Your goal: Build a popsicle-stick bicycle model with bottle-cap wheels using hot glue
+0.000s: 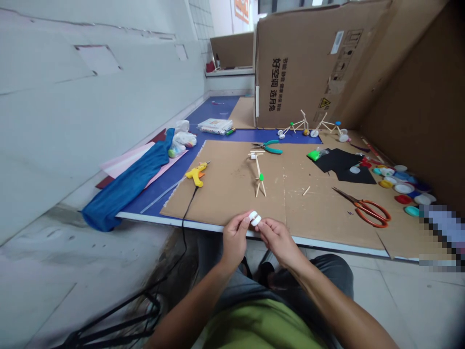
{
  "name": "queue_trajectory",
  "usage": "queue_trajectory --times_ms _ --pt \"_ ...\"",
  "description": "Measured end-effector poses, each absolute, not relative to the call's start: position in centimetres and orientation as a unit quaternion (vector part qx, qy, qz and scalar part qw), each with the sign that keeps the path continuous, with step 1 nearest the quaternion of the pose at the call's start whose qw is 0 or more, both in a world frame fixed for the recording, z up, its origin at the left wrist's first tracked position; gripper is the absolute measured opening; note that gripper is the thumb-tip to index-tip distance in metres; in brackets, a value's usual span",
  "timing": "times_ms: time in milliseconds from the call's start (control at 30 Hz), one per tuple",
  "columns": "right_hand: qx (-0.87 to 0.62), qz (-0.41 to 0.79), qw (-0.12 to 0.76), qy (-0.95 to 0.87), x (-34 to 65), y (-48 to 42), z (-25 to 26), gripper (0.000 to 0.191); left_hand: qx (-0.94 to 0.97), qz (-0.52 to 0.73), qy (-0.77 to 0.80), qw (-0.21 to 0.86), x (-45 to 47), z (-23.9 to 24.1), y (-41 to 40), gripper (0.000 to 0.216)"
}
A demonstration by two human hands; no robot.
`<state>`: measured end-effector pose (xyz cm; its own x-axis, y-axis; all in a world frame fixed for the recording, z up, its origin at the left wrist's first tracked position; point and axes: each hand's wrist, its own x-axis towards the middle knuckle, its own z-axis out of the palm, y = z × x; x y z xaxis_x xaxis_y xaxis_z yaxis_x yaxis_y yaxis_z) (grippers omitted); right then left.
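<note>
Just over the table's front edge, my left hand (234, 237) and my right hand (278, 238) meet with fingertips closed. My left fingers pinch one white bottle cap (253, 214), and a second white cap (256, 221) is in my right fingertips. The two caps sit side by side, very close; I cannot tell whether they are joined. Beyond my hands, a small wooden-stick frame (258, 169) with a green blob and a white piece lies on the cardboard sheet (225, 194).
A yellow glue gun (196, 173) lies at left, its cord over the edge. Teal pliers (272, 147), orange-handled scissors (370, 212), a loose stick (306, 190) and colored caps (403, 188) lie around. Two stick models (329, 127) stand before a big carton (308, 63).
</note>
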<state>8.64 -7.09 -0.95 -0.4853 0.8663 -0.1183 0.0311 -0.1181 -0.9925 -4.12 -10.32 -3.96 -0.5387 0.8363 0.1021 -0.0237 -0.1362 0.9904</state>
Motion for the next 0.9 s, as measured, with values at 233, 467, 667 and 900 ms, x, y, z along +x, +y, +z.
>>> queue_trajectory --times_ms 233,467,667,900 --pt "-0.376 0.681 0.34 -0.529 8.0 -7.3 -1.0 0.04 0.346 0.68 0.548 0.343 -4.3 -4.8 -10.4 0.03" --pt "-0.345 0.556 0.344 -0.674 8.8 -7.3 -1.0 0.041 0.301 0.711 0.42 0.476 -5.0 -3.8 -10.5 0.046" --pt "-0.339 0.539 0.32 -0.701 9.0 -7.5 -0.9 0.035 0.259 0.706 0.379 0.539 -5.8 -2.4 -10.4 0.057" --pt "-0.322 0.201 0.379 -0.844 9.1 -8.1 -1.7 0.024 0.239 0.706 0.419 0.519 -5.2 -1.9 -10.8 0.046"
